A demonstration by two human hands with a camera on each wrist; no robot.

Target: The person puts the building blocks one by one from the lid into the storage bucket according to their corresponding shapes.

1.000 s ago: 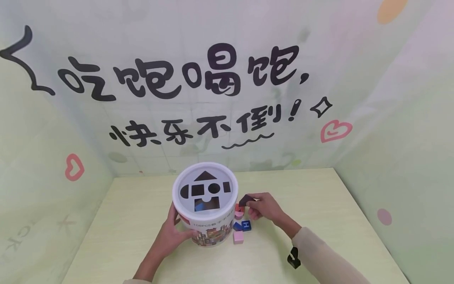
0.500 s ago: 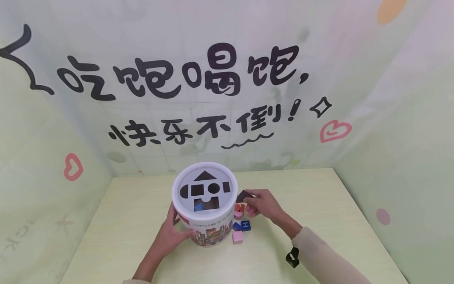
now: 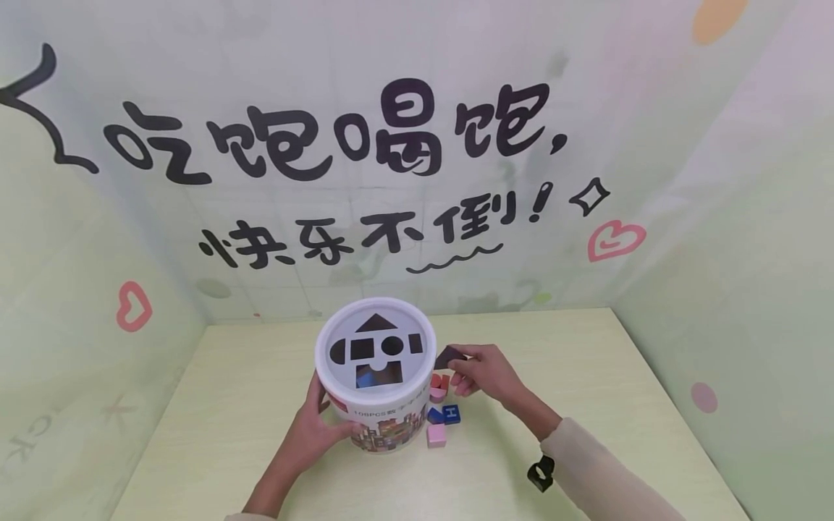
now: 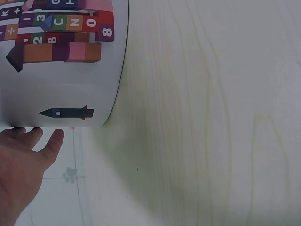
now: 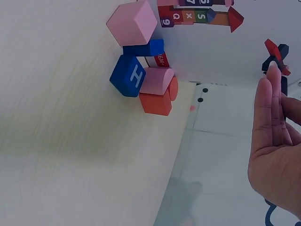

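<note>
In the head view, a white bucket [image 3: 397,427] printed with toy blocks stands at the table's middle. Its lid [image 3: 339,323] has shaped cutouts, with something blue visible inside through the lowest one. My left hand [image 3: 313,434] holds the bucket's left side, thumb at the front and fingers partly hidden behind it. On the other side, my right hand [image 3: 489,373] pinches a dark triangular block [image 3: 447,357] between thumb and fingers, close to the bucket's wall just below the rim. The right wrist view shows only a dark sliver of this block beside the fingers.
Right of the bucket lie a pink cube [image 5: 132,22], a blue block marked H [image 5: 128,76], another blue block [image 5: 149,48], a pink rounded block [image 5: 157,81] and a red-orange block [image 5: 156,104]. Printed walls enclose the table [image 3: 586,449] at the back and sides.
My right hand has risen slightly with the dark triangular block, uncovering more of the red-orange blocks below. The left hand and the bucket have stayed put.
</note>
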